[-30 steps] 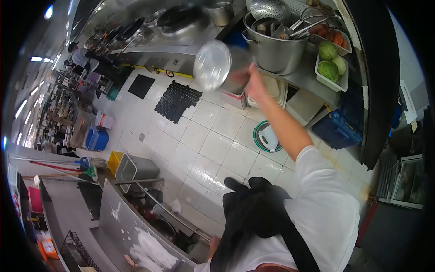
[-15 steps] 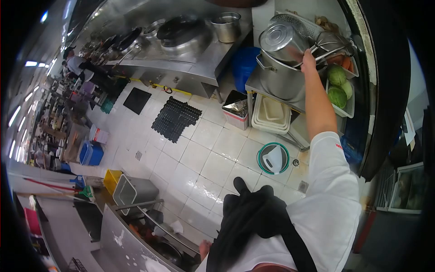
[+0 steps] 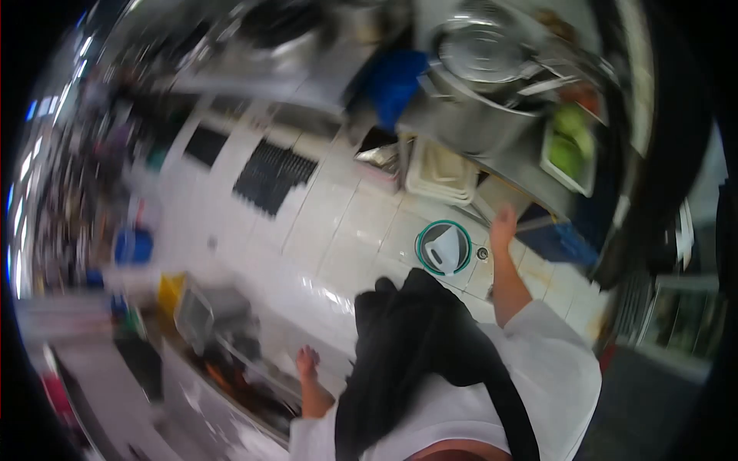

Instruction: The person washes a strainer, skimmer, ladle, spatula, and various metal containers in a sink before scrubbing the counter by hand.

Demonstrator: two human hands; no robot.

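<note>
My right hand [image 3: 503,224] is in the air beside the metal shelf, its fingers loosely extended, blurred, with nothing visible in them. Above it on the shelf stands a large steel stockpot [image 3: 477,127], with a smaller upturned pot [image 3: 488,54] on top. Metal utensils [image 3: 550,83] lie across the stockpot's rim at the right. My left hand [image 3: 307,361] hangs low near the sink unit at the lower left, fingers somewhat apart and holding nothing I can see.
A green-rimmed bucket [image 3: 420,250] with a white plastic jug [image 3: 444,250] in it stands on the tiled floor. Green cabbages [image 3: 567,146] sit in a white basket. Stacked white tubs [image 3: 442,175] are under the shelf. A black mat [image 3: 273,177] lies on the floor.
My right hand has let go of the utensils at the pot and come down, back towards my body. My left hand has come away from the rail at the sink unit. The view has shifted and blurred.
</note>
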